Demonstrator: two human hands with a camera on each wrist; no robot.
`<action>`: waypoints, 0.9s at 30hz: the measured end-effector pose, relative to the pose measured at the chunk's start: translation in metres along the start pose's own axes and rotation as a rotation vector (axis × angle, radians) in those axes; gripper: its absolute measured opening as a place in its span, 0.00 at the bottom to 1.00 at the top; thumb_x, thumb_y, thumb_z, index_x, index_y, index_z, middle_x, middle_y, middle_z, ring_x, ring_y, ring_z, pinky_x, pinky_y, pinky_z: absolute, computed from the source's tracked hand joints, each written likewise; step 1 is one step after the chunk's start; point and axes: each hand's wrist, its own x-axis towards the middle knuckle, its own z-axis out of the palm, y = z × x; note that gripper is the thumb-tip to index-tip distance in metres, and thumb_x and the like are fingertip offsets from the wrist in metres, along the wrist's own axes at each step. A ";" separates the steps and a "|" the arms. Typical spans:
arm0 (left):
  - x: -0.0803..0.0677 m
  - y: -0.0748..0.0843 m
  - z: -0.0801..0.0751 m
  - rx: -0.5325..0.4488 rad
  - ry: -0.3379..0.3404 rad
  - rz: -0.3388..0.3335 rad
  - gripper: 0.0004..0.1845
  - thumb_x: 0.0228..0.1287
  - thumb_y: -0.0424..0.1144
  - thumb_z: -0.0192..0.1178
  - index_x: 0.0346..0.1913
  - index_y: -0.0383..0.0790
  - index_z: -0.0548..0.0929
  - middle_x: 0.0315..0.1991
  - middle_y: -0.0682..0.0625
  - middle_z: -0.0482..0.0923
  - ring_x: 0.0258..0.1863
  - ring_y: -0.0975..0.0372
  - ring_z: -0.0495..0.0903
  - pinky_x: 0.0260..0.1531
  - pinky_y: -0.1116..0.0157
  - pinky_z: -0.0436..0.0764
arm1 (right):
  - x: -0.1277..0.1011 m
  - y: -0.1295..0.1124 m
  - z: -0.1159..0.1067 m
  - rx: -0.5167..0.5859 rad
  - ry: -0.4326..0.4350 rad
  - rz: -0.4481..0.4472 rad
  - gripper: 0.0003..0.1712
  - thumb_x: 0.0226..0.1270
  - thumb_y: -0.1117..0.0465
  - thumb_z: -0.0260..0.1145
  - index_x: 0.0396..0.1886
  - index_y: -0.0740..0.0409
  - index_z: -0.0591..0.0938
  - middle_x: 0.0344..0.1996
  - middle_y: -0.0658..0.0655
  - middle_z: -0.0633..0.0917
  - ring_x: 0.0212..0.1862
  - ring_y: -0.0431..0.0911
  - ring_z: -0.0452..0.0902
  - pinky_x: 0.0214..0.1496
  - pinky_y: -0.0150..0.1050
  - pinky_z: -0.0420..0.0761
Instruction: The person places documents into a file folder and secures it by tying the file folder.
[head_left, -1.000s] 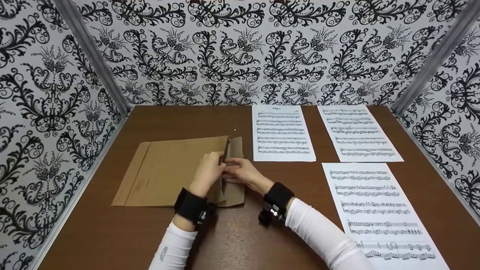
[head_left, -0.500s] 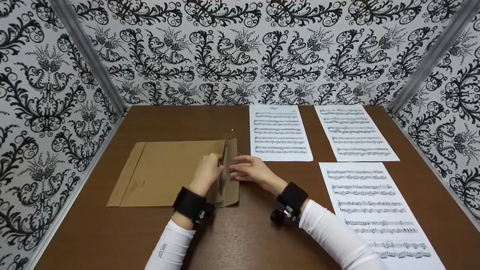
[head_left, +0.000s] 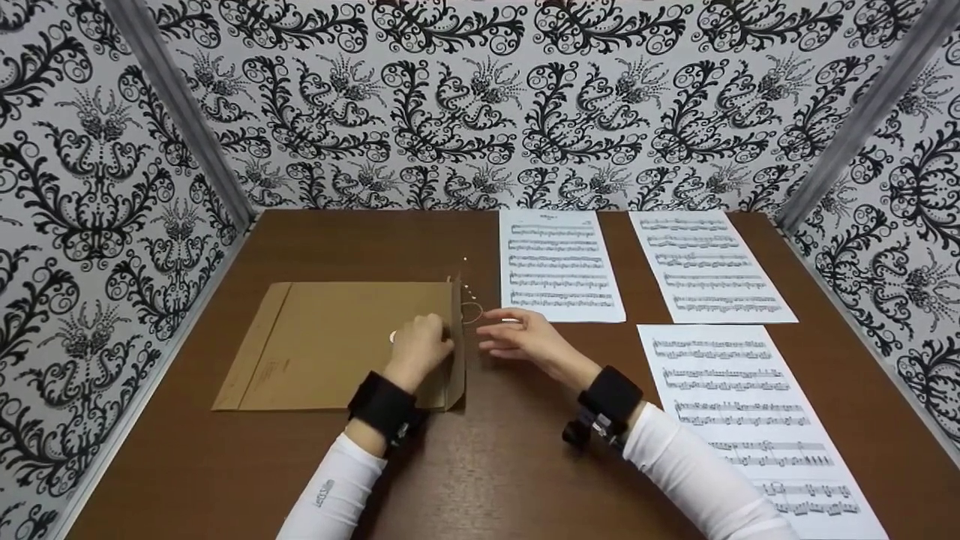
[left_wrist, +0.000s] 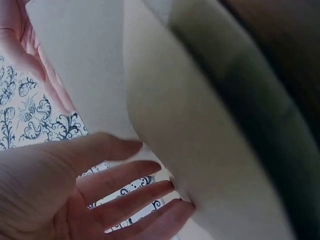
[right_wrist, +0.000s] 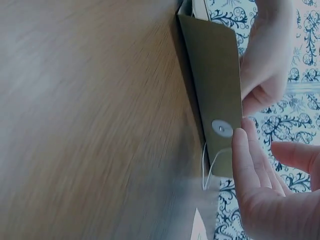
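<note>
A brown string-tie envelope (head_left: 337, 337) lies flat on the table, its opening end toward the right. My left hand (head_left: 418, 346) grips it close to that end; the left wrist view has thumb and fingers (left_wrist: 125, 182) pinching the envelope's edge. The flap (right_wrist: 212, 75) stands raised in the right wrist view, bearing a pale round button (right_wrist: 221, 128) with a thin string (right_wrist: 203, 167) looping from it. My right hand (head_left: 529, 337) is just right of the flap with fingers extended, fingertips near the string. Another white disc (head_left: 393, 337) peeks out beside my left knuckles.
Two printed music sheets lie at the back right, one nearer the middle (head_left: 559, 266) and one farther right (head_left: 712, 266). A third sheet (head_left: 757, 420) is in front of them, partly under my right forearm. Patterned walls (head_left: 480, 105) enclose the brown table (head_left: 480, 472).
My right hand has drawn back rightward from the envelope's opening. The flap has tipped up and leftward toward the mouth, and the string loop now shows. My left hand keeps its grip.
</note>
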 end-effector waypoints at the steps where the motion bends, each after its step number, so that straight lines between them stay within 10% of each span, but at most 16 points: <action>1: -0.001 0.000 0.000 0.013 0.000 0.002 0.11 0.60 0.39 0.69 0.25 0.37 0.83 0.35 0.36 0.89 0.34 0.42 0.88 0.29 0.46 0.84 | -0.001 0.000 -0.003 -0.002 0.003 0.000 0.29 0.78 0.64 0.58 0.73 0.71 0.66 0.65 0.73 0.79 0.48 0.43 0.90 0.58 0.41 0.87; 8: -0.006 0.004 -0.002 -0.014 0.043 0.054 0.18 0.65 0.41 0.66 0.19 0.42 0.74 0.30 0.39 0.87 0.26 0.48 0.85 0.23 0.51 0.80 | -0.010 -0.002 -0.023 0.000 0.045 0.023 0.28 0.79 0.63 0.56 0.73 0.73 0.67 0.66 0.72 0.79 0.47 0.41 0.89 0.58 0.40 0.86; 15: -0.012 0.027 -0.007 -0.052 0.105 0.166 0.17 0.68 0.42 0.65 0.56 0.38 0.87 0.57 0.39 0.86 0.47 0.44 0.88 0.39 0.48 0.88 | -0.017 -0.003 -0.046 -0.015 0.124 0.041 0.27 0.80 0.65 0.53 0.72 0.74 0.67 0.63 0.70 0.82 0.49 0.42 0.90 0.56 0.35 0.87; 27: -0.016 0.066 0.010 0.017 -0.025 0.375 0.23 0.68 0.45 0.66 0.61 0.36 0.83 0.61 0.39 0.83 0.57 0.46 0.85 0.51 0.47 0.87 | -0.030 0.001 -0.084 -0.277 0.196 0.001 0.27 0.81 0.62 0.50 0.72 0.74 0.69 0.67 0.73 0.77 0.69 0.63 0.76 0.73 0.48 0.77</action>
